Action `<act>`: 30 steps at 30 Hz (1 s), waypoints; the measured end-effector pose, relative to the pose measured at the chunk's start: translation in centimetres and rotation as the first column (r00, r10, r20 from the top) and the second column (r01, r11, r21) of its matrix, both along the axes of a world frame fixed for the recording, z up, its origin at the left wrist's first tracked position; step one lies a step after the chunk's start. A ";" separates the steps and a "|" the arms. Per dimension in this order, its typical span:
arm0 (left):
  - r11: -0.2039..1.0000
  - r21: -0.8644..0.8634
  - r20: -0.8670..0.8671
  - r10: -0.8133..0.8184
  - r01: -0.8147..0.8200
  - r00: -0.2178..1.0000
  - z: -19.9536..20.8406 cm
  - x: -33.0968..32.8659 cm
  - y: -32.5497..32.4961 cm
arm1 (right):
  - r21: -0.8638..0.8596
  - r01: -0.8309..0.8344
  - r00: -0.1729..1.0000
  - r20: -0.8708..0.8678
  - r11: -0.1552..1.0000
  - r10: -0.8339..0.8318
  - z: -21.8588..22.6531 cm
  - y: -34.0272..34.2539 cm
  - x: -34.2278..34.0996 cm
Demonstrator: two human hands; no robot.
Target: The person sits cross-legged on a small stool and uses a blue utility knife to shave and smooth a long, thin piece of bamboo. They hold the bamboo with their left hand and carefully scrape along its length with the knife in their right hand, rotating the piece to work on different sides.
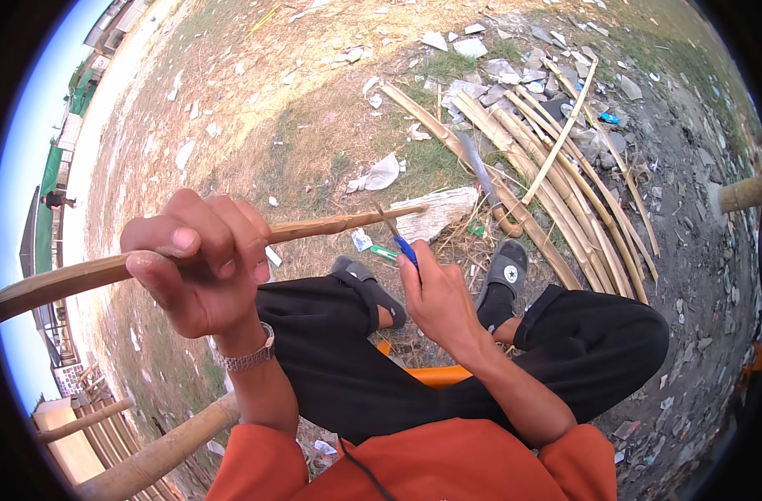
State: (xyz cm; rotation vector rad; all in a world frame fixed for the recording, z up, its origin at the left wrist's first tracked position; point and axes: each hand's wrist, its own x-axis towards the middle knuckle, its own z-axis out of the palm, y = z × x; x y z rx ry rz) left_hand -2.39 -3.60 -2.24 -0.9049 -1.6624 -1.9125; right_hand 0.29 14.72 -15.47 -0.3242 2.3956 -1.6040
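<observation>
A: Where's the wooden stick (322, 226)?

B: It slants up from the left, its thin end over the upper-left edge of the pale wooden block (441, 219) lying on the ground (314, 150). I can't tell whether they touch.

A: And the grips?

B: The left hand (201, 263) has its fingers curled around the thicker-looking stretch; how tightly, I can't tell. The right hand (441, 292) grasps the blue-handled knife (407, 250), its blade crossing the stick near the thin end.

A: How should the stick handle?

B: Light, I'd guess, and fairly stiff, perhaps springier toward the thin end, the likeliest part to snap. Its surface looks dry, so I'd worry less about slipping than about splinters.

A: Best hold?

B: That thicker stretch, where the left fingers are, well apart from the blade.
</observation>
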 end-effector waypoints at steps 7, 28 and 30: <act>0.994 0.110 0.116 0.004 -0.017 0.993 -0.1 0.4 0.7 | -0.004 -0.065 0.997 -0.035 0.998 0.065 2.3 -0.6 0.6; 0.996 0.068 0.127 0.055 -0.064 0.990 -0.6 1.8 2.4 | 0.096 -0.134 0.990 -0.028 0.986 0.137 3.2 0.7 -0.1; 0.996 0.070 0.112 0.054 -0.062 0.992 -0.6 1.6 2.6 | 0.137 -0.151 0.988 -0.022 0.979 0.156 5.1 0.8 0.7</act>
